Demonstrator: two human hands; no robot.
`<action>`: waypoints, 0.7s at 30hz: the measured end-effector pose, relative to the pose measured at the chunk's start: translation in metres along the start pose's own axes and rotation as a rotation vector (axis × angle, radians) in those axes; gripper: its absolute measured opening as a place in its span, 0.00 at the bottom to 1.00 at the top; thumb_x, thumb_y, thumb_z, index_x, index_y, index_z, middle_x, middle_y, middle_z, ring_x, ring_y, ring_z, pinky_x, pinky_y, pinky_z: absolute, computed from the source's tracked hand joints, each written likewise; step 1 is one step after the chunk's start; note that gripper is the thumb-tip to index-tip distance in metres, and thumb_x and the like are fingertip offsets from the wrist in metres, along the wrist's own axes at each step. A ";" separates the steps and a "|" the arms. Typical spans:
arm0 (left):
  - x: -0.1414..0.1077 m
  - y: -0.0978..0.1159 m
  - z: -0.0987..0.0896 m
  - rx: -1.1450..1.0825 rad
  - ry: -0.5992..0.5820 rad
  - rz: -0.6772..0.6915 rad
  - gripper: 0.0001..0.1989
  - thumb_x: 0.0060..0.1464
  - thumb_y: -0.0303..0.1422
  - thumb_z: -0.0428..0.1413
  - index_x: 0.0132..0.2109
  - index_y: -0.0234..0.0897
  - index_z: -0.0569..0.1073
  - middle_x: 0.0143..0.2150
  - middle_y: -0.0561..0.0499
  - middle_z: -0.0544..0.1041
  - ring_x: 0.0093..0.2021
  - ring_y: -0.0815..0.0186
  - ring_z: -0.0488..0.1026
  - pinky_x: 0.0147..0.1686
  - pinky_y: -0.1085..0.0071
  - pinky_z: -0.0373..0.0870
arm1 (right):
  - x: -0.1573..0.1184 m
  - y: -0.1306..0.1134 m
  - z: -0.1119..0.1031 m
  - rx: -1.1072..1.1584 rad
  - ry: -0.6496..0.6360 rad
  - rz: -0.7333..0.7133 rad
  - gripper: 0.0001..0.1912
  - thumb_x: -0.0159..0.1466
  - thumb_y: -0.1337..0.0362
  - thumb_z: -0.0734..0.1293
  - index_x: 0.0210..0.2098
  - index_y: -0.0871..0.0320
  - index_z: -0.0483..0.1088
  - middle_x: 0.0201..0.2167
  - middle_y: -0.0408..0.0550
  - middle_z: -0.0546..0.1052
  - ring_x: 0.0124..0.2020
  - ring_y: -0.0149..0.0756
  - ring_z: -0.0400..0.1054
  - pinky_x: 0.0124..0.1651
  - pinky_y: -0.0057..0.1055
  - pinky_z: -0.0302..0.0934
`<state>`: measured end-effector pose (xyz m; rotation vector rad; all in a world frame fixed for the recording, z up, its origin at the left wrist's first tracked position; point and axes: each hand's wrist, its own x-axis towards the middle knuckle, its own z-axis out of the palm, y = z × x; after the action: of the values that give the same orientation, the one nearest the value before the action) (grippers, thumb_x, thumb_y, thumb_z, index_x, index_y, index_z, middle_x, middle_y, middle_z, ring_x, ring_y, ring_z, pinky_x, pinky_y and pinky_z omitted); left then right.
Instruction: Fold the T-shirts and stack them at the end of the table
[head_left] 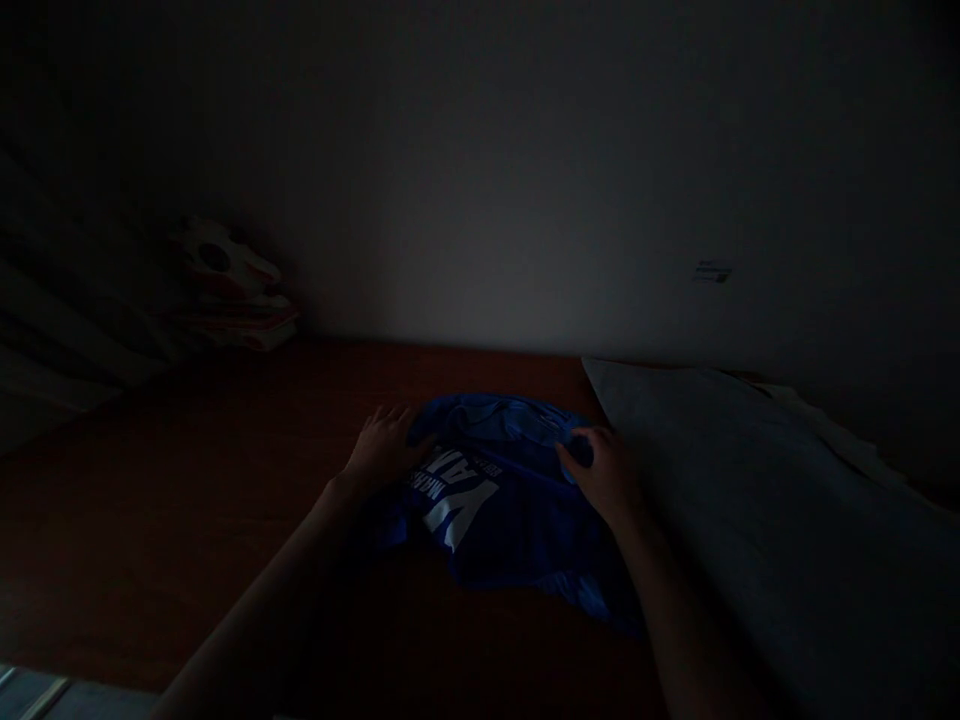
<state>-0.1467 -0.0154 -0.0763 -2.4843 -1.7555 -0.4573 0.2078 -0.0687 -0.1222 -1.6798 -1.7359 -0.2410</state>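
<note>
A crumpled blue shirt [525, 510] with large white letters lies on the brown tabletop in front of me, its upper part folded and wrinkled. My left hand [386, 445] rests at its left edge, fingers stretched out and thumb reaching over the fabric. At the shirt's upper right edge, my right hand [600, 465] is bent round the cloth, with thumb and index finger close together on a fold. The picture is very dark, so the other right fingers are hard to make out.
A grey sheet [735, 480] covers the table's right side. At the back left, a white and red object [229, 265] sits on some stacked books [247, 325]. A pale wall [480, 200] rises behind the table, and a curtain [52, 300] hangs at the left.
</note>
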 end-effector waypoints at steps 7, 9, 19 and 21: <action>0.004 -0.011 0.016 -0.189 -0.097 0.030 0.16 0.63 0.40 0.51 0.49 0.41 0.80 0.50 0.44 0.82 0.50 0.55 0.79 0.51 0.62 0.74 | -0.005 0.007 0.012 -0.007 -0.134 0.092 0.21 0.63 0.54 0.67 0.52 0.58 0.76 0.35 0.52 0.81 0.37 0.46 0.75 0.42 0.40 0.66; 0.005 -0.013 0.015 -0.214 -0.028 0.005 0.16 0.64 0.38 0.50 0.46 0.42 0.81 0.48 0.44 0.82 0.49 0.55 0.79 0.51 0.61 0.74 | -0.004 0.007 0.009 -0.019 -0.176 0.114 0.15 0.64 0.56 0.67 0.45 0.55 0.79 0.31 0.50 0.80 0.33 0.44 0.74 0.39 0.38 0.65; 0.002 0.001 0.015 -0.447 -0.054 0.032 0.28 0.59 0.49 0.57 0.62 0.42 0.73 0.54 0.45 0.82 0.49 0.53 0.81 0.49 0.63 0.76 | 0.002 0.004 0.005 0.089 0.009 -0.035 0.25 0.58 0.75 0.60 0.52 0.58 0.74 0.53 0.57 0.78 0.55 0.46 0.72 0.60 0.43 0.64; 0.001 0.004 0.016 -0.471 -0.119 0.049 0.28 0.58 0.48 0.57 0.62 0.41 0.74 0.54 0.45 0.82 0.48 0.53 0.81 0.48 0.63 0.76 | 0.000 0.001 0.006 0.110 -0.065 -0.067 0.29 0.57 0.76 0.60 0.58 0.59 0.70 0.55 0.55 0.78 0.55 0.44 0.73 0.61 0.42 0.64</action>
<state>-0.1397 -0.0119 -0.0913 -2.9118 -1.7937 -0.8191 0.2066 -0.0651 -0.1265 -1.5678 -1.8217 -0.1207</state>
